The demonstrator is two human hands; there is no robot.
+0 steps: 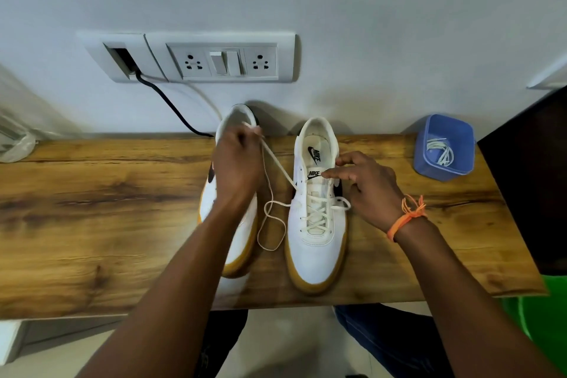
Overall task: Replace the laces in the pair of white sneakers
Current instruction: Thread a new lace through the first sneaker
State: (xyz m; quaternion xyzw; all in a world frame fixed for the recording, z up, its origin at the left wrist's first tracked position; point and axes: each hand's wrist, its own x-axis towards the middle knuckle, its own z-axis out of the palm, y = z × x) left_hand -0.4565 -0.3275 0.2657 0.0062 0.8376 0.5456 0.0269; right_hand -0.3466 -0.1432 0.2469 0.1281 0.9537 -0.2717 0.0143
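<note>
Forearms: both reach up from the bottom edge of the frame, nearest the camera, toward the middle.
Left grip: the left hand [237,163] pinches one end of the cream lace [277,167] and draws it taut toward the upper middle, over the heel of the left sneaker [228,209].
Right grip: the right hand [365,184] pinches at the tongue and top eyelets of the right sneaker [316,218], fingers curled (whether they hold the lace's other end I cannot tell).
Lace: crossed through the lower eyelets of the right sneaker, slack looped on the bench [92,224] between the shoes.
Done: lower rows of the right sneaker look threaded.
Left: its upper eyelets and the tie; the left sneaker is mostly hidden under the arm, so its lacing cannot be judged.
Blue tub [443,147]: at the right of the frame, holding more laces [441,152] (old or spare, unclear).
Wall socket plate [214,58]: upper middle.
</note>
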